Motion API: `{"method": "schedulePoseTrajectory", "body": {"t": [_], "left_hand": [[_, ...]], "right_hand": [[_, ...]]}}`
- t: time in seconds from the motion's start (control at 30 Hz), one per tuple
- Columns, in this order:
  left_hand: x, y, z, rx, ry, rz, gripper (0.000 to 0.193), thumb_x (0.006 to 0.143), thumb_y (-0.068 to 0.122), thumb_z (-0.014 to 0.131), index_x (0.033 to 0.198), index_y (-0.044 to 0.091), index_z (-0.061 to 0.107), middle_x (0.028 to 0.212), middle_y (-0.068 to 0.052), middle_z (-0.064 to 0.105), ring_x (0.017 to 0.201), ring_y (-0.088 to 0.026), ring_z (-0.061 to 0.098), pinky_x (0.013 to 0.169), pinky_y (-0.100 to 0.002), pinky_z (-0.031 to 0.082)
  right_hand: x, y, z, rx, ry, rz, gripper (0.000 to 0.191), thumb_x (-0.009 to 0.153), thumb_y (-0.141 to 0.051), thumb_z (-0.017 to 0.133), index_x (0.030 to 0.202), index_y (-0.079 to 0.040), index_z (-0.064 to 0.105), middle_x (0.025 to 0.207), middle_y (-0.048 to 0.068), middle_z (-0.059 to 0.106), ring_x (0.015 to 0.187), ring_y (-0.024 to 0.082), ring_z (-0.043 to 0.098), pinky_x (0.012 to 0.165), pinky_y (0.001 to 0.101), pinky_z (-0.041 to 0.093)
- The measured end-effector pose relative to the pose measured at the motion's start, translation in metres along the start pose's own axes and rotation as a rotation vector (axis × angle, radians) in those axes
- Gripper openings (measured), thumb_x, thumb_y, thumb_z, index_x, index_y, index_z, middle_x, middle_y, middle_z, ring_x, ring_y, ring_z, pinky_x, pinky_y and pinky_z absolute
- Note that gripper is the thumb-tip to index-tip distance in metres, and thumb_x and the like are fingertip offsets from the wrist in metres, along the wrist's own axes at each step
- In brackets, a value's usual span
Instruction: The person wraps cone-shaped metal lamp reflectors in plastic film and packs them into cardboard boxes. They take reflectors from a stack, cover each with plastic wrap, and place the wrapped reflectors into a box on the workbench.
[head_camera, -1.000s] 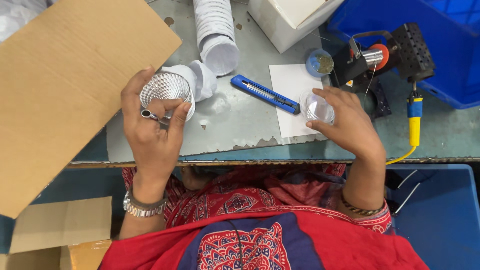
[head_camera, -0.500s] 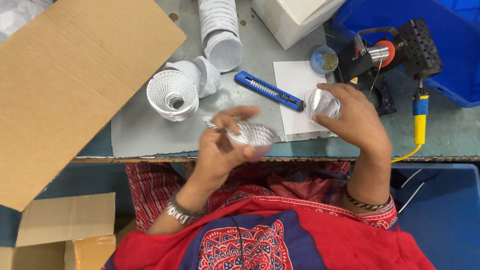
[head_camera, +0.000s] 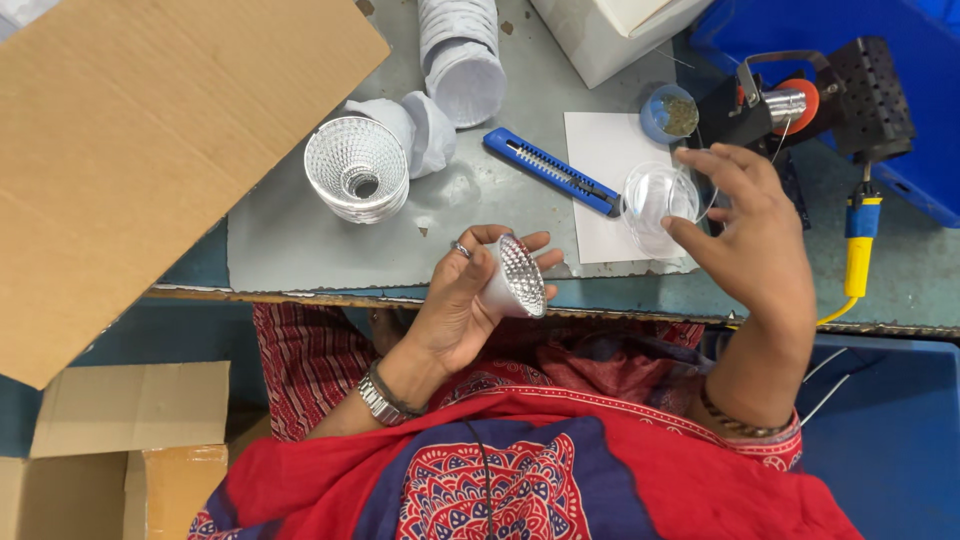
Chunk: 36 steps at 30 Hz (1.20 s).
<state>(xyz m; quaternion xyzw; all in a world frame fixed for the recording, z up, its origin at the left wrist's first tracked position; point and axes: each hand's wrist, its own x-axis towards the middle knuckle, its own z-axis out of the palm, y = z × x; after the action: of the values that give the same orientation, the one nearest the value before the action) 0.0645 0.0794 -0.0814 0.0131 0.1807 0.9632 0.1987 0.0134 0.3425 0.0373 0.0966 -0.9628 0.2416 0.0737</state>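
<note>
faceted silver reflector cup (head_camera: 512, 277) in left hand (head_camera: 455, 305); right hand (head_camera: 745, 235) pinching clear round lens (head_camera: 658, 200).

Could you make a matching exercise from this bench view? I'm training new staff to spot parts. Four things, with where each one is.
Things:
1. faceted reflector cup
2. clear lens disc
3. blue utility knife
4. stack of reflector cups

Places:
A. lying across the edge of the white paper sheet
B. in the left hand
C. standing on the grey table
D. at the right hand fingertips

Pairs: 1-B, 2-D, 3-A, 4-C
</note>
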Motion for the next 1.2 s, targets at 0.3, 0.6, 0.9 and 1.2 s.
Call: {"method": "schedulePoseTrajectory", "body": {"t": [0.3, 0.6, 0.9, 1.2], "left_hand": [[0.006, -0.011, 0.015, 0.094, 0.013, 0.141, 0.058, 0.102, 0.037, 0.069, 0.144, 0.004, 0.046, 0.13, -0.016, 0.061, 0.116, -0.026, 0.065, 0.096, -0.04, 0.058], [-0.006, -0.003, 0.007, 0.442, -0.049, 0.112, 0.07, 0.095, 0.023, 0.078, 0.151, 0.003, 0.042, 0.142, -0.013, 0.059, 0.122, -0.019, 0.062, 0.104, -0.035, 0.054], [-0.002, 0.0, 0.004, 0.542, -0.083, 0.198, 0.068, 0.093, 0.018, 0.081, 0.15, -0.001, 0.047, 0.145, -0.013, 0.058, 0.131, -0.02, 0.057, 0.112, -0.035, 0.049], [-0.003, 0.006, 0.003, 0.637, -0.1, 0.156, 0.066, 0.093, 0.017, 0.08, 0.149, -0.001, 0.052, 0.14, -0.012, 0.062, 0.127, -0.018, 0.061, 0.11, -0.034, 0.052]], "right_hand": [[-0.025, -0.06, 0.033, 0.486, -0.197, -0.359, 0.063, 0.077, -0.003, 0.085, 0.137, -0.007, 0.063, 0.148, 0.014, 0.058, 0.137, 0.025, 0.061, 0.092, 0.0325, 0.066], [-0.032, -0.055, 0.051, 0.686, -0.22, -0.166, 0.071, 0.076, -0.002, 0.081, 0.143, -0.006, 0.057, 0.151, 0.015, 0.053, 0.134, 0.024, 0.059, 0.093, 0.0351, 0.063], [-0.033, -0.051, 0.047, 0.608, -0.261, -0.31, 0.073, 0.077, -0.008, 0.086, 0.144, -0.005, 0.056, 0.148, 0.015, 0.058, 0.136, 0.026, 0.06, 0.104, 0.0375, 0.06], [-0.032, -0.051, 0.046, 0.583, -0.293, -0.342, 0.073, 0.076, -0.011, 0.087, 0.143, -0.006, 0.058, 0.15, 0.017, 0.056, 0.135, 0.027, 0.061, 0.106, 0.037, 0.057]]}}
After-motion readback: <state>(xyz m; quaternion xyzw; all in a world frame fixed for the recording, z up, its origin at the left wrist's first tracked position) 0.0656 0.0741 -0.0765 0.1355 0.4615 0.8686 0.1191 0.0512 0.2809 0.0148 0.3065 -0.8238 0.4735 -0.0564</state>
